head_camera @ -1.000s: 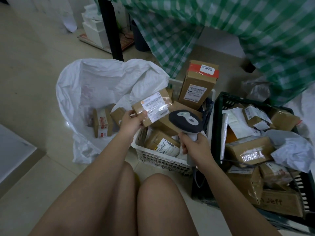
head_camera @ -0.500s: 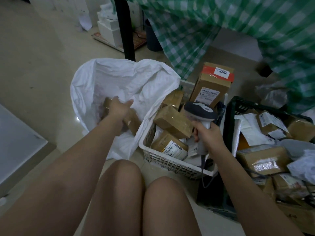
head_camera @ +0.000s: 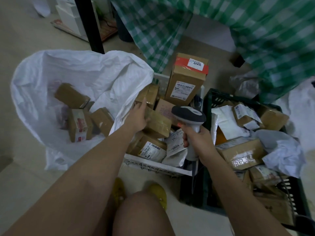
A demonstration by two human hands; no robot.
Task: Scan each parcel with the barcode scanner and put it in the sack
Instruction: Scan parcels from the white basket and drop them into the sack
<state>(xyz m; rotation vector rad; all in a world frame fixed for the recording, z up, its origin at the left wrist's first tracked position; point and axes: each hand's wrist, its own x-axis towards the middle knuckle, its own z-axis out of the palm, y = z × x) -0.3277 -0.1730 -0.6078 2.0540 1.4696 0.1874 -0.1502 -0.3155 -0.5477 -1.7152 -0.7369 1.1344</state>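
Brown taped parcel (head_camera: 157, 122) lies on top of the pile in the white basket (head_camera: 153, 165), just right of the white sack (head_camera: 81, 79). Left hand (head_camera: 139, 116) rests on its near edge, index finger straight; whether the thumb grips it is unclear. Right hand (head_camera: 198, 139) clenched round the barcode scanner (head_camera: 189, 116) handle, head above the basket. Several parcels already in the sack.

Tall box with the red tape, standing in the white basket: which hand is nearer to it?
Left. The left hand reaches into the white basket just below-left of the tall box, fingertip near its base. The right hand grips the scanner lower down.
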